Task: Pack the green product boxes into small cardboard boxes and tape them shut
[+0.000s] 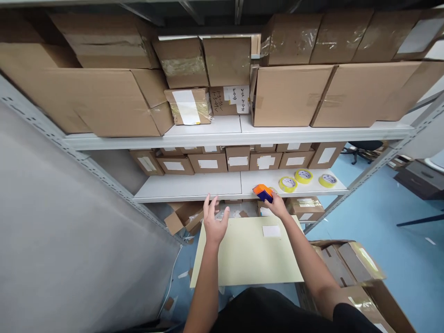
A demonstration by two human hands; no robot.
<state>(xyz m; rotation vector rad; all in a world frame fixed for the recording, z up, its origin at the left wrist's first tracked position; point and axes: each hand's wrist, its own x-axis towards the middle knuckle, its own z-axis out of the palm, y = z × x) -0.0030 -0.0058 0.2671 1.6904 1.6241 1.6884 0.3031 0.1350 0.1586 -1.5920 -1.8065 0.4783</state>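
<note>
Two hands apart: right hand (277,205) grips tape dispenser (262,192) (by shelf (187,199) edge); open left hand (215,225) should steady the parcel (248,259).

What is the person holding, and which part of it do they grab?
The right hand holds an orange-and-blue plastic tape dispenser by its blue end, the orange end sticking out. The left hand is open and holds nothing.

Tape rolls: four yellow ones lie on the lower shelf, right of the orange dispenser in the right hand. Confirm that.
Not four: three yellow tape rolls lie on the lower shelf, right of the orange dispenser in the right hand, as the head view shows.
</note>
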